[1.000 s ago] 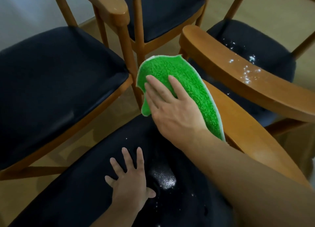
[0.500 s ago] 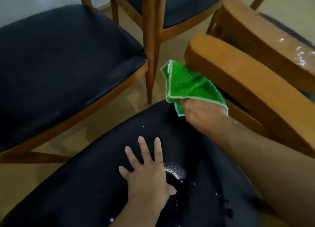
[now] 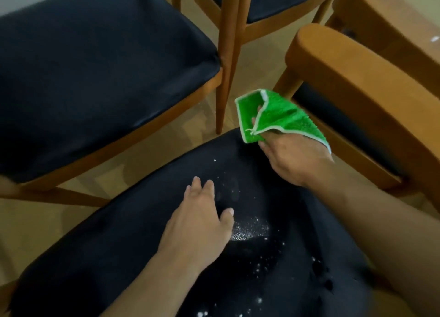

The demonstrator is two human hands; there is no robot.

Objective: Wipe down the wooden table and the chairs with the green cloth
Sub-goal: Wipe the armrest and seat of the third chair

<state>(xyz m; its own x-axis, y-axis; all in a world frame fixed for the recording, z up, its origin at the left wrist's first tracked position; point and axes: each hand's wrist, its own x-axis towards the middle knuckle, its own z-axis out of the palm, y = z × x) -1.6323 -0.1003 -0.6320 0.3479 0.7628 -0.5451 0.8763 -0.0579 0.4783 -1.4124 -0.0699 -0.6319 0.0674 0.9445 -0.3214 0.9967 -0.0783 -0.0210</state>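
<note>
The near chair's black seat (image 3: 119, 257) is the step in hand — the right hand (image 3: 295, 159) grips the green cloth (image 3: 281, 116) bunched over the seat's far edge, the left hand (image 3: 197, 224) rests straight-fingered beside the white powder (image 3: 250, 231) — next, I judge, a sweep through it

A home dining area: wooden chairs (image 3: 238, 43) with dark padded seats (image 3: 95, 66) crowd a pale wood floor (image 3: 152, 147).

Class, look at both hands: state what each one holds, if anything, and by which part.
The right hand grips the green cloth by its near edge, bunched round the fingers. The left hand holds nothing; it lies open over the dark chair seat.
</note>
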